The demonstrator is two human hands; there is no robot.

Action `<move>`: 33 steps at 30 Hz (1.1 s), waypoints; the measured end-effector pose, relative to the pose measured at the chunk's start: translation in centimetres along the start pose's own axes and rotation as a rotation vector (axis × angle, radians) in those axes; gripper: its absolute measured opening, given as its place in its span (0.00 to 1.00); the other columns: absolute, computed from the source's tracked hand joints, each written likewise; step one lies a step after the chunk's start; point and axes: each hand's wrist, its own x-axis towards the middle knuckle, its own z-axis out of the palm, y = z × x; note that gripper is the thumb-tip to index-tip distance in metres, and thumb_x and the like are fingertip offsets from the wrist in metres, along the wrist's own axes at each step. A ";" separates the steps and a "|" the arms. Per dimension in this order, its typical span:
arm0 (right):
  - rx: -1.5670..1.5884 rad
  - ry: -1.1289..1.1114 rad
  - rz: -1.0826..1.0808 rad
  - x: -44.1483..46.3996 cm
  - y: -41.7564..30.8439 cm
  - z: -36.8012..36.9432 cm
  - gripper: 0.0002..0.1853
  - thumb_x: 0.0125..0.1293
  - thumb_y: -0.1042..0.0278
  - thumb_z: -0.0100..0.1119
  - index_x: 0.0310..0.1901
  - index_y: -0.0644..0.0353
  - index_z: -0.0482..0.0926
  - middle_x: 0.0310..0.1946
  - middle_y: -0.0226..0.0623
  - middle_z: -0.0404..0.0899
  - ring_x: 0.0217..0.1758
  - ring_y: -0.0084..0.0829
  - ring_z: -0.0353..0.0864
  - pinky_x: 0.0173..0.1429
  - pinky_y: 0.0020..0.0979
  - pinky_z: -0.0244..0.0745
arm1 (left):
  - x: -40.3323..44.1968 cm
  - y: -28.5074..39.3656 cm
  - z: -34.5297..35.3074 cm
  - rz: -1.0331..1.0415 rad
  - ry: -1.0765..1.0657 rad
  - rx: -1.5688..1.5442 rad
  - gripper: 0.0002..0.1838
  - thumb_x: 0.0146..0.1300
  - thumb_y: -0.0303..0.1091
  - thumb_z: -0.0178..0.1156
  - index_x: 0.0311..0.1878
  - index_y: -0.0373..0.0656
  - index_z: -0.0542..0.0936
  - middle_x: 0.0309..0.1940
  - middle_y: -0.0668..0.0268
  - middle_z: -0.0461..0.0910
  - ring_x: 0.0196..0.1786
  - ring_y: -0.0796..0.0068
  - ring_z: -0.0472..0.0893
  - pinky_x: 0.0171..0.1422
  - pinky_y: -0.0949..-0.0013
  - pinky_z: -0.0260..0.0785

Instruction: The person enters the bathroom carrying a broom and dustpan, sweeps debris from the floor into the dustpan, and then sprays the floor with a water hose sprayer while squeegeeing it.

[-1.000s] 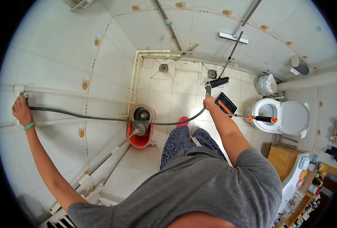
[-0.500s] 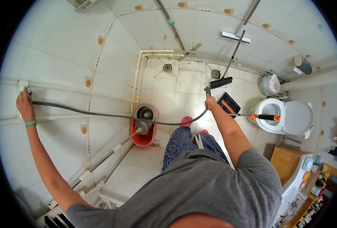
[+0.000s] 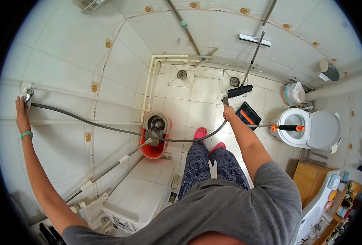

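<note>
My left hand (image 3: 22, 113) is at the left wall with its fingers stretched up against a chrome tap (image 3: 28, 96). A green bangle circles that wrist. From the tap a grey hose (image 3: 107, 130) sags across the room to my right hand (image 3: 228, 112). The right fingers are wrapped round the hose's end, where a pale nozzle (image 3: 225, 99) points away from me over the floor. Beneath the hose stands a red mop bucket (image 3: 153, 152) with a spinner basket, and a mop (image 3: 115, 166) leans out of it.
A black broom (image 3: 240, 90) and dustpan (image 3: 246, 116) stand near two floor drains. To the right are a toilet (image 3: 296, 141) with its lid up, a waste bin (image 3: 292, 94) and a cardboard box (image 3: 309, 179). A white storage box (image 3: 142, 190) sits by my legs. A squeegee (image 3: 254, 39) leans on the far wall.
My left hand has shifted down slightly, its fingers straighter, and more of the tap shows. The right hand still grips the hose end. The view has tilted a little.
</note>
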 end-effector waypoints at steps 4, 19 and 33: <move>-0.096 0.060 -0.020 1.3 1.2 0.1 0.20 0.62 0.55 0.45 0.22 0.65 0.68 0.10 0.37 0.66 0.08 0.30 0.64 0.12 0.32 0.57 | 0.1 -1.2 0.9 -0.016 0.032 -0.044 0.24 0.58 0.19 0.43 0.57 0.50 0.65 0.62 0.63 0.58 0.65 0.64 0.55 0.62 0.70 0.57; -0.143 0.031 -0.053 3.7 1.2 1.8 0.21 0.62 0.54 0.46 0.20 0.65 0.68 0.09 0.37 0.66 0.08 0.31 0.64 0.12 0.32 0.57 | 0.1 -0.6 -0.1 -0.023 0.010 0.053 0.22 0.60 0.25 0.46 0.58 0.54 0.65 0.60 0.63 0.61 0.64 0.66 0.58 0.56 0.68 0.62; -0.184 0.032 -0.084 4.6 2.0 2.9 0.23 0.60 0.54 0.48 0.17 0.66 0.68 0.09 0.39 0.66 0.07 0.30 0.64 0.11 0.31 0.56 | 0.1 -1.1 0.1 -0.051 -0.002 -0.017 0.25 0.59 0.19 0.43 0.58 0.55 0.65 0.61 0.62 0.60 0.64 0.66 0.58 0.60 0.71 0.59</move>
